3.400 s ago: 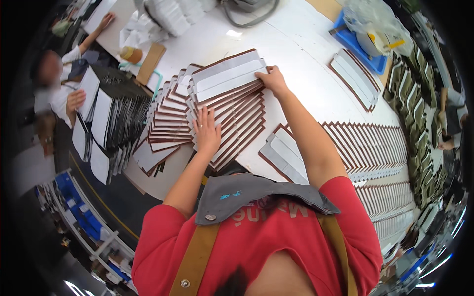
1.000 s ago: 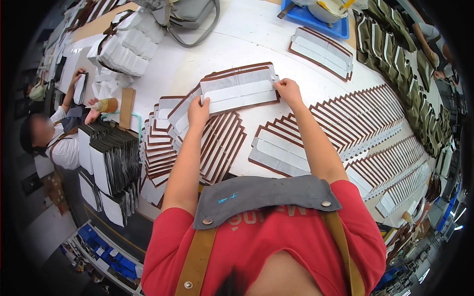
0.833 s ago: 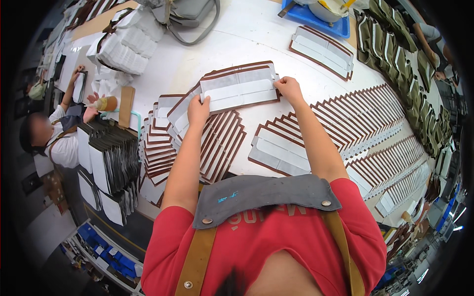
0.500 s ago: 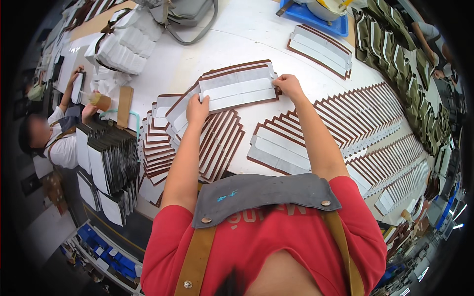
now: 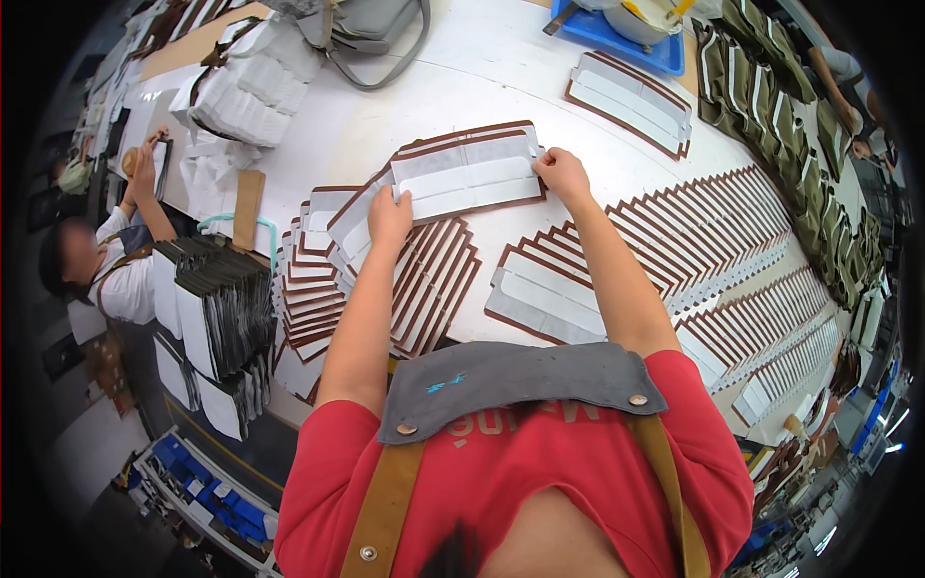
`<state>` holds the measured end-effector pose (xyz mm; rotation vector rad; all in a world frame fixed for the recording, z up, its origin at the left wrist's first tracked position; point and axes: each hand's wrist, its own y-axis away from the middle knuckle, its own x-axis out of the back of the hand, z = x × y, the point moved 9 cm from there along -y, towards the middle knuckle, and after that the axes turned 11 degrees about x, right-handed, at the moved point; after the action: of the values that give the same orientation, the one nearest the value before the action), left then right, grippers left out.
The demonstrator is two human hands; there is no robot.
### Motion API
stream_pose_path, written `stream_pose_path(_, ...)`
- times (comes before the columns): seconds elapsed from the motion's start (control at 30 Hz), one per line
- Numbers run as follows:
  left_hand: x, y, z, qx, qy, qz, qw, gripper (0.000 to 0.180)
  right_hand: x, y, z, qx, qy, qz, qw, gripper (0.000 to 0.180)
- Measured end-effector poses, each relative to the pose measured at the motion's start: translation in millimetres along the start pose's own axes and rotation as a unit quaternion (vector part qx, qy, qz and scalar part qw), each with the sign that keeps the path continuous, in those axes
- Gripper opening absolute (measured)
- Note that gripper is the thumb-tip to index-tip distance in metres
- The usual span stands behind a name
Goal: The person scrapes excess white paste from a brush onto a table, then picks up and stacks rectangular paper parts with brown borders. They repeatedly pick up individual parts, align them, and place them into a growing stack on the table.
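Observation:
A flat grey-white panel with brown edges and a white strip along it [image 5: 472, 178] lies between my hands, over other such panels. My left hand [image 5: 390, 218] grips its near left corner, thumb on top. At its right end, my right hand [image 5: 563, 174] pinches the edge between thumb and fingers. Under and left of it, a fanned pile of brown-edged panels [image 5: 434, 279] spreads over the table. Another panel [image 5: 544, 294] lies in front of my right forearm, at the near end of a long overlapping row [image 5: 694, 226].
One panel [image 5: 631, 104] lies apart near a blue tray [image 5: 665, 53] holding a bowl. A grey bag [image 5: 371, 39] and white bundles [image 5: 255, 91] stand at the back left. Dark stacked pieces [image 5: 222, 308] sit at left, near a co-worker [image 5: 120, 270]. Olive pieces [image 5: 771, 135] line the right.
My hands and the panel between them stay almost in place. At the left, the co-worker's hands have come together, and the yellowish container has moved away from its earlier spot.

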<state>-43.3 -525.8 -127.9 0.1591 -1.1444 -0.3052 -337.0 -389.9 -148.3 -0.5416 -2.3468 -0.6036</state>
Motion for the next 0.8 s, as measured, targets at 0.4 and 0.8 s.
stream_pose_path(0.4,-11,-20,-15,0.052,0.035,-0.072,0.995,0.035,-1,-5,-1,-0.023,0.009,0.024,0.999,0.032)
stream_pose_path(0.8,-37,-45,214,-0.177,0.141,-0.063,0.972,0.029,138,-19,105,-0.015,-0.316,0.158,0.935,0.012)
